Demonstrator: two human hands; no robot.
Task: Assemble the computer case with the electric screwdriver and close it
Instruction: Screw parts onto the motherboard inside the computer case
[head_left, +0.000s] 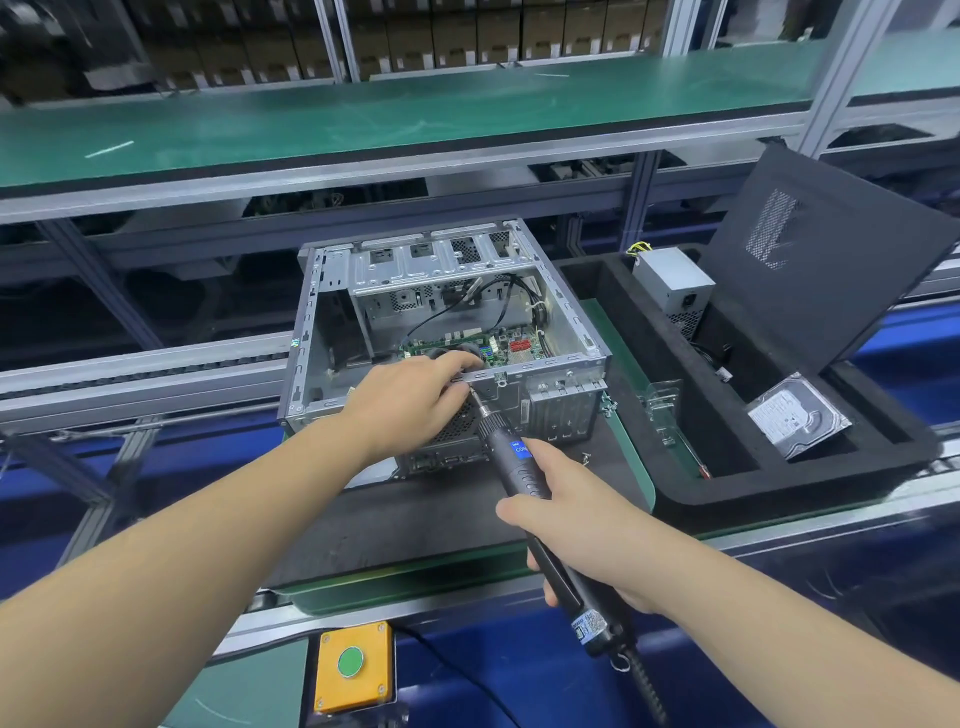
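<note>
Nearest me, the yellow button box (355, 667) with its green push button sits on the conveyor edge, well in front of the computer case (447, 332). My right hand (576, 540) is wrapped round the barrel of the electric screwdriver (524, 483), index finger stretched up toward the blue sticker; the bit tip meets the case's near top rail, just beside my left hand (415, 400). That left hand is curled over the same rail, fingertips pinching at the bit tip, probably steadying a screw, though I can't see one. The case lies open side up on the dark mat, motherboard (498, 345) and loose black cables showing inside. Right of the case is the black foam tray (727, 499), holding the grey power supply (675, 288) at its far end and the hard drive (797, 415) at its near end, with the side panel (841, 270) leaning upright against it. Risks, as I judge them: the driver is tilted, so the bit could cam out and skid onto my left fingertips or strip the head. A dropped screw could fall onto the board. Cables could get pinched when the panel goes on.
</note>
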